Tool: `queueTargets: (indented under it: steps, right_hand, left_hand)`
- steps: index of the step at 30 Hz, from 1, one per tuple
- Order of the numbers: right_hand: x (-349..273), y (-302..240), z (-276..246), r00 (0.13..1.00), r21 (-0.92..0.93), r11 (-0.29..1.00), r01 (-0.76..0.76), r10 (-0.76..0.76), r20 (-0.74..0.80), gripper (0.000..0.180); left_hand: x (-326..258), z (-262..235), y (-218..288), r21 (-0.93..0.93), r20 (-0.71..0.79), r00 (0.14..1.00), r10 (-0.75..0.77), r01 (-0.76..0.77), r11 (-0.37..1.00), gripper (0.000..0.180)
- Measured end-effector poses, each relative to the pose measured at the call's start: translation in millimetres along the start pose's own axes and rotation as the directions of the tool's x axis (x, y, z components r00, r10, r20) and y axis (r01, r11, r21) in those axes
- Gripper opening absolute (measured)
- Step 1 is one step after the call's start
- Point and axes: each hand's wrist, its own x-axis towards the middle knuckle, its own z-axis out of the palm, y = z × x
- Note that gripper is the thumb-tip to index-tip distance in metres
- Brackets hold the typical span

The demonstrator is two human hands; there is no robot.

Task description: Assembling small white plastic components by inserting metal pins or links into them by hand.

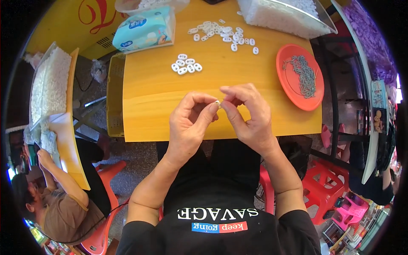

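Note:
My left hand (190, 123) is closed in a pinch, with a tiny white piece (217, 102) between thumb and forefinger; its full shape is hidden by the fingertips. Close against it, my right hand (251, 117) has its fingers curled, the thumb tip beside the white piece and the forefinger raised above. What the right fingers hold is too small to make out. Both hands hover over the near edge of the yellow table (161, 114). Beyond them lies a small group of white oval two-hole plastic pieces (191, 68), and a larger scatter of loose ovals (227, 34) farther back.
On the right sits a red plate (293, 95) with a heap of thin grey-green strands (306, 74). A tissue pack (144, 30) stands at the back left, a bin of white pieces (280, 17) at the back right. A person (70, 204) works at a side table on the left.

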Motion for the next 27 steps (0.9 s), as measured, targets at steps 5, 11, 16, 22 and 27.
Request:
queueTargets:
  steps: [5, 11, 16, 22, 27]
  right_hand:
    - [-7, -2, 9, 0.999, 0.034, 0.999, 0.018, -0.017, -0.032, 0.036]
    - [-16, -9, 23, 0.969, 0.367, 0.901, -0.230, 0.248, -0.002, 0.050]
    - [-13, -12, 23, 0.952, 0.431, 0.852, -0.298, 0.299, 0.066, 0.048]
    - [-14, -10, 29, 0.938, 0.479, 0.818, -0.318, 0.346, 0.032, 0.035]
    - [-3, -6, 16, 0.967, 0.355, 0.906, -0.232, 0.254, -0.019, 0.033]
  left_hand:
    - [-9, -6, 3, 0.028, -0.014, 1.000, 0.010, -0.010, 1.000, 0.008]
    - [-17, -9, 3, 0.106, -0.044, 0.992, 0.115, -0.110, 0.988, 0.010]
    - [-20, -13, 3, 0.161, -0.075, 0.984, 0.164, -0.151, 0.975, 0.011]
    - [-13, -11, -3, 0.113, -0.072, 0.990, 0.125, -0.116, 0.987, 0.009]
    - [2, -5, -10, 0.029, -0.053, 0.990, 0.128, -0.126, 0.992, 0.010]
